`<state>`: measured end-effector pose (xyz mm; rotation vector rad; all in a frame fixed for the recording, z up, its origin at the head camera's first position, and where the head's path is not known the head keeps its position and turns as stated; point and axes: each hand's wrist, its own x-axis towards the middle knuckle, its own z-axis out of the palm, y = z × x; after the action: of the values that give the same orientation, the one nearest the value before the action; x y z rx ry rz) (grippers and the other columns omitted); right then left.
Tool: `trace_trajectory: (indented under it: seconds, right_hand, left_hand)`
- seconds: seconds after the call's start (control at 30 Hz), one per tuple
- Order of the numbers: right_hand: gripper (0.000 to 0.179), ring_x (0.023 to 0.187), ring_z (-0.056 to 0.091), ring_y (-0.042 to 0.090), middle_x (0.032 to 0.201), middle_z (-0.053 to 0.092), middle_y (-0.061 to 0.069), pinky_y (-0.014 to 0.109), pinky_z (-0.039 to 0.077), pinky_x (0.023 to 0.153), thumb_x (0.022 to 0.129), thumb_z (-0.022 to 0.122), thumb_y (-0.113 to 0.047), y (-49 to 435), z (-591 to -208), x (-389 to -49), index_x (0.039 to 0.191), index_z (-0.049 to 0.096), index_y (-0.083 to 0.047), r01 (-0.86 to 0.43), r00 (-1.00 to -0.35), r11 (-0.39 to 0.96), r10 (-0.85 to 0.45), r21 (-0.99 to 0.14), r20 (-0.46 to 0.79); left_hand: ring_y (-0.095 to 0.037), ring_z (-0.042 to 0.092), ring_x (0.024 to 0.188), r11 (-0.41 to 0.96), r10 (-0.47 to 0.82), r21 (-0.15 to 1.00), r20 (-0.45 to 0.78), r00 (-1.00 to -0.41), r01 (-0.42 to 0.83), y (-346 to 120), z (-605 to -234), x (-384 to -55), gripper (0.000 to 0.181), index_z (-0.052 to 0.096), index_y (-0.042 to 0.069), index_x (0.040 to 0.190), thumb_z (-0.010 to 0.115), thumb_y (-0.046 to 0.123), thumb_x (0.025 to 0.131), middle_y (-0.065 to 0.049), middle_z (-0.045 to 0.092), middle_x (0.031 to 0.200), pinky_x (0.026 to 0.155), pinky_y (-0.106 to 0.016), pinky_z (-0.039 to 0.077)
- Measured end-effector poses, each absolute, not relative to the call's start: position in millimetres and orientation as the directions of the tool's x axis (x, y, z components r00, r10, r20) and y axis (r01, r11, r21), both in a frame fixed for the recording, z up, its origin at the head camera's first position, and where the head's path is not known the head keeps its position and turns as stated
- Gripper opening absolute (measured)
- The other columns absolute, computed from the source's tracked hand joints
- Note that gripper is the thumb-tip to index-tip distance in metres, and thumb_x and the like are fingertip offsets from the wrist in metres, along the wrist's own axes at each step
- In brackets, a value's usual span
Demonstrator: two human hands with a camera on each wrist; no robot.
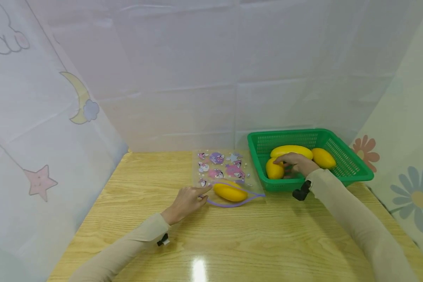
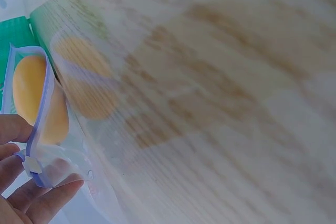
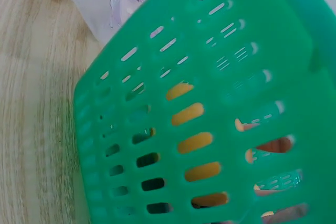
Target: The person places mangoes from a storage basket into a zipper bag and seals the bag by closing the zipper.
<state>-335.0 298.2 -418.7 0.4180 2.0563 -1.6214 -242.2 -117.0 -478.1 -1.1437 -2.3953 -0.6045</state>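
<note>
My left hand pinches the purple zip edge of a clear printed zip bag by its left end. The bag's mouth stands open, and a yellow mango lies just inside it. In the left wrist view, the thumb and fingers hold the rim beside the white slider. My right hand reaches into the green basket and grips another yellow mango at the basket's near left corner. The basket wall mostly hides that hand in the right wrist view.
A long yellow fruit lies at the back of the basket, and a further mango sits on its right. The wooden table meets the hanging cloth backdrop behind the bag and basket.
</note>
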Motion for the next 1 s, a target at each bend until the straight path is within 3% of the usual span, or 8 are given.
trace_trajectory:
  seconds: [0.13,0.37,0.57,0.8,1.0]
  right_hand:
    - [0.084,0.134,0.025,0.052,0.152,0.006,0.034,0.053,0.047,0.096,0.097,0.061,-0.017,298.1,-415.9,-332.8,0.154,0.002,0.005,0.528,-0.832,0.223,-0.058,-0.819,-0.552]
    - [0.084,0.128,0.030,0.045,0.153,0.005,0.034,0.050,0.051,0.092,0.097,0.061,-0.018,301.2,-414.8,-334.0,0.155,0.004,0.004,0.513,-0.839,0.220,-0.077,-0.830,-0.539]
    - [0.084,0.121,0.034,0.041,0.156,0.002,0.031,0.051,0.047,0.096,0.098,0.061,-0.017,300.6,-409.4,-334.4,0.156,0.004,0.001,0.521,-0.838,0.157,-0.097,-0.839,-0.538]
    - [0.057,0.124,0.034,0.041,0.159,0.006,0.025,0.053,0.043,0.099,0.097,0.062,-0.016,301.2,-403.9,-333.0,0.144,0.032,-0.004,0.514,-0.839,0.122,-0.135,-0.849,-0.527]
    - [0.061,0.137,0.021,0.048,0.161,-0.002,0.026,0.055,0.043,0.100,0.098,0.062,-0.018,304.7,-399.8,-326.8,0.148,0.031,-0.004,0.468,-0.861,0.132,-0.154,-0.874,-0.484]
  left_hand:
    - [0.003,0.039,0.042,0.569,0.617,0.204,0.535,-0.577,0.797,-117.0,-479.0,-242.5,0.040,0.070,0.005,0.122,0.078,0.005,0.083,-0.009,0.075,0.093,0.038,-0.009,0.019]
    - [0.004,0.036,0.043,0.566,0.618,0.205,0.536,-0.575,0.799,-117.4,-481.0,-243.2,0.041,0.070,0.005,0.122,0.078,0.005,0.082,-0.009,0.075,0.090,0.038,-0.009,0.020]
    - [0.002,0.029,0.039,0.552,0.612,0.225,0.545,-0.574,0.803,-117.0,-481.3,-244.3,0.039,0.071,0.003,0.120,0.079,0.003,0.081,-0.011,0.075,0.093,0.037,-0.011,0.021]
    - [-0.006,0.062,0.052,0.558,0.608,0.229,0.541,-0.581,0.798,-116.7,-480.9,-243.7,0.040,0.071,0.004,0.120,0.078,0.002,0.081,-0.010,0.075,0.092,0.036,-0.010,0.026]
    - [-0.010,0.069,0.062,0.561,0.612,0.225,0.535,-0.582,0.797,-116.9,-480.5,-242.4,0.041,0.070,0.005,0.122,0.078,0.003,0.081,-0.009,0.075,0.093,0.037,-0.009,0.026]
